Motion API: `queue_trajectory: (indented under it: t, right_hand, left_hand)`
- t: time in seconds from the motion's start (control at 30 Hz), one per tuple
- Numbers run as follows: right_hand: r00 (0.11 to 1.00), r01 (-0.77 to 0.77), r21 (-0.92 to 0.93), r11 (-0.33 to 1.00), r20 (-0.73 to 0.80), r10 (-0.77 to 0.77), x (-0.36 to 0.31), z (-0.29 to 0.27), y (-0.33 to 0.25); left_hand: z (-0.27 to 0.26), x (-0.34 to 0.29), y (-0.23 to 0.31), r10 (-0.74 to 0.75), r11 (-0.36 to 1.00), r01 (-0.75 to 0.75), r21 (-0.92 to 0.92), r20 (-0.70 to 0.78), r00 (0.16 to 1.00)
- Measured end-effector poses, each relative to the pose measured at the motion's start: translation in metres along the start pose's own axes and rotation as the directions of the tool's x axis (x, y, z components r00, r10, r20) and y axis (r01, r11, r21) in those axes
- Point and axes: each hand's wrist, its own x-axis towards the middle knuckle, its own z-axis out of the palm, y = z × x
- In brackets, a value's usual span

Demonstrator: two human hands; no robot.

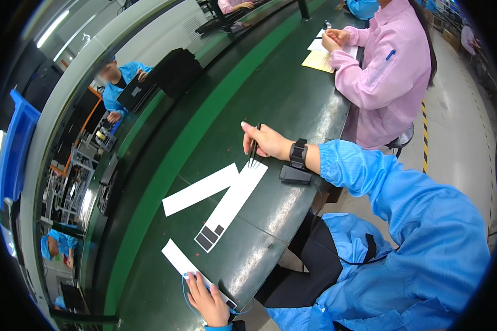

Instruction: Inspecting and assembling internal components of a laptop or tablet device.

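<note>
My right hand (266,142) is closed around a pair of black tweezers (253,150), their tips pointing down at the far end of a white strip (234,201). Whether anything is between the tips is too small to tell. Several dark rectangles (207,237) sit at the strip's near end. Beside it, a plain white strip (200,190) lies at an angle, one end close to the first strip. At the lower left, my left hand (209,302) rests with fingers stretched out on a third white strip (178,259), covering part of it. A thin blue cord (184,289) loops around that hand.
The dark green bench (149,265) has a worn near edge. A small black box (295,175) lies under my right wrist. At the right, a person in pink (384,71) sits by papers (318,60). A black monitor (174,74) stands across the bench.
</note>
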Motion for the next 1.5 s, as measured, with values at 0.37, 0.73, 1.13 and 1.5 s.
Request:
queue_trajectory:
  t: [0.37,0.73,1.13,1.5]
  right_hand:
    - [0.999,0.001,-0.078,0.997,0.045,0.003,-0.008,0.004,-0.007]
    - [0.989,-0.107,0.008,0.994,0.099,0.106,-0.01,0.012,-0.035]
    - [0.998,0.022,0.095,0.995,0.061,-0.028,0.052,0.026,0.002]
    - [0.999,-0.005,0.006,1.0,0.049,0.004,0.055,0.033,0.012]
  left_hand:
    - [0.002,0.002,0.01,-0.059,0.996,0.058,-0.062,-0.007,0.998]
    - [-0.029,0.018,-0.009,0.206,0.972,-0.176,-0.158,0.201,0.958]
    - [-0.001,0.087,-0.005,-0.126,0.928,0.185,-0.322,0.196,0.973]
    - [0.004,0.142,-0.032,-0.06,0.9,0.175,-0.4,0.284,0.957]
